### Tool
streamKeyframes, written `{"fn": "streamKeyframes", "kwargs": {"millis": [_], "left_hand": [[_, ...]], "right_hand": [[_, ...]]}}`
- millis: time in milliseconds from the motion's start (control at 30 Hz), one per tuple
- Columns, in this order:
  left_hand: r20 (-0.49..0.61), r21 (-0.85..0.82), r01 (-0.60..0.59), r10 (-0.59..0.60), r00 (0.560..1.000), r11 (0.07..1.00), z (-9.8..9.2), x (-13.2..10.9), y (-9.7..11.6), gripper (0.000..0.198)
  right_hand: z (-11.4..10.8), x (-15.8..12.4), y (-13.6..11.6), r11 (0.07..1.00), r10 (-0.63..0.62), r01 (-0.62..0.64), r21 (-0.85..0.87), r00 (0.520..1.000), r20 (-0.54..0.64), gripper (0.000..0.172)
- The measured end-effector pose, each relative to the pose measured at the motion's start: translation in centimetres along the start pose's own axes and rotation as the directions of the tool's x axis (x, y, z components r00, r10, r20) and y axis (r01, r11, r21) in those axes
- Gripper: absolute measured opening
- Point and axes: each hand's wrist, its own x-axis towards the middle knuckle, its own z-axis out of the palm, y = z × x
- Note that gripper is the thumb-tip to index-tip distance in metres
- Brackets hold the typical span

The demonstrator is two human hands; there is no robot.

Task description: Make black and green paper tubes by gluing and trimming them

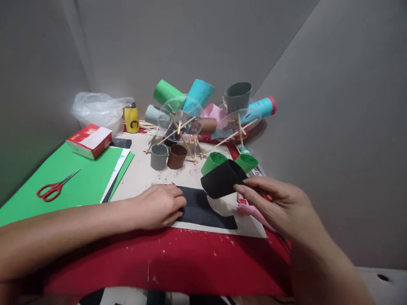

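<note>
Between the thumb and fingers of my right hand [280, 201] is a short black paper tube [219, 181], held tilted just above the board. Its open end faces up and to the right. My left hand [162, 205] rests with curled fingers over the left end of a flat black paper sheet [200, 209]; its fingertips are partly hidden. A pale rounded patch [224, 206] shows at the sheet's right part, under the tube. Two green paper rings [213, 161] stand just behind the tube. Farther left are a grey ring [159, 156] and a brown ring [177, 156].
At the back stand stick frames [179, 127] with clear discs and coloured paper tubes. Red-handled scissors [54, 189] lie on green sheets [92, 182] at left, near a red box [90, 142], a yellow bottle [131, 118] and a plastic bag [95, 110]. Red cloth [178, 262] covers the front edge.
</note>
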Motion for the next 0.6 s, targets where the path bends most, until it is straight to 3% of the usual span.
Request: {"fn": "streamKeyframes", "kwargs": {"millis": [200, 333, 467, 600], "left_hand": [[0.095, -0.050, 0.062, -0.057, 0.994, 0.997, 0.2, 2.2, -1.3, 0.010], [0.107, -0.287, 0.165, -0.140, 0.984, 0.944, -0.6, 3.2, -2.6, 0.014], [0.049, -0.623, 0.241, -0.270, 0.961, 0.744, -0.4, 4.8, -4.0, 0.019], [0.125, -0.815, 0.307, -0.368, 0.921, 0.492, 1.4, 6.0, -4.8, 0.017]], "right_hand": [[1.2, -0.6, 1.7, 1.000, -0.005, 0.005, -0.011, 1.000, 0.018, 0.020], [1.4, -1.2, 1.7, 0.992, -0.102, 0.105, -0.072, 0.994, 0.049, 0.011], [1.9, -1.4, 1.7, 0.982, -0.143, 0.154, -0.106, 0.984, 0.105, 0.013], [1.5, -2.5, 2.3, 0.977, -0.109, 0.123, -0.172, 0.990, 0.093, 0.016]]}}
